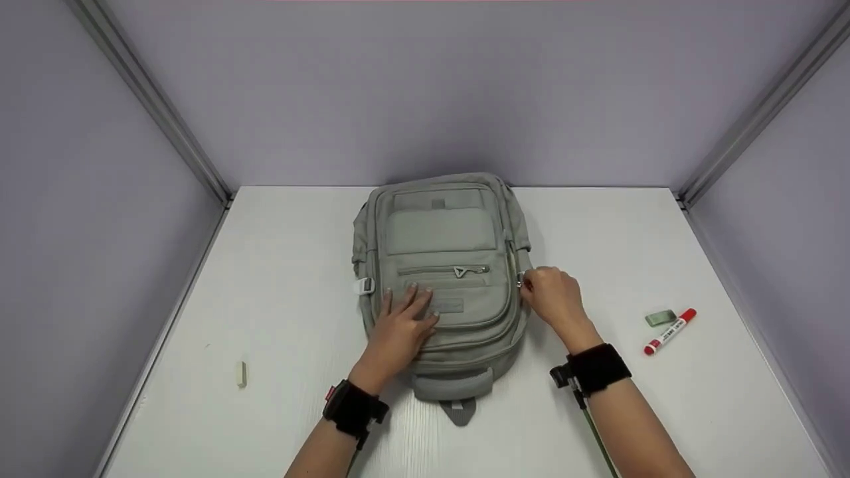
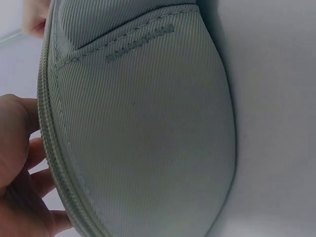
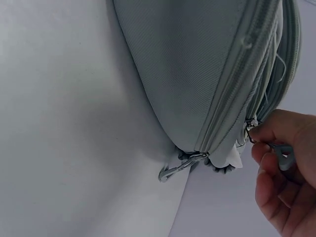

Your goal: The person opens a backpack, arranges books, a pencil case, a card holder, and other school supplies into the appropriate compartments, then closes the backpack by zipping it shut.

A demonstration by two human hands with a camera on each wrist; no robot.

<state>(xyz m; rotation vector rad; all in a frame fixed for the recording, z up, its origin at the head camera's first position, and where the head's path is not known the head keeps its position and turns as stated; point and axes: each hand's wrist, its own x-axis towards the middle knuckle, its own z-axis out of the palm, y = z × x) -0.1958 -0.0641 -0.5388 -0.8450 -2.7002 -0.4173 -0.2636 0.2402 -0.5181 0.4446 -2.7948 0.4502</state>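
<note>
A grey-green backpack (image 1: pixel 441 232) lies front side up on the white table, its carry handle (image 1: pixel 455 386) toward me. On its lower front panel rests my left hand (image 1: pixel 397 335), fingers spread and fairly straight. At the bag's right side, my right hand (image 1: pixel 554 299) pinches a zipper pull (image 3: pixel 286 157) between thumb and curled fingers. In the right wrist view the zipper is partly open beside that hand, with a loose thread (image 3: pixel 282 66) in the gap. A second zipper pull (image 3: pixel 170 172) hangs free lower on the side. The left wrist view shows the bag's side panel (image 2: pixel 148 123).
To the right lie a red-capped marker (image 1: pixel 671 332) and a small green block (image 1: pixel 661 318) close to it. A small pale block (image 1: pixel 241 374) sits at the left. Grey panels (image 1: pixel 425 93) enclose the table (image 1: pixel 299 232) at the back and sides.
</note>
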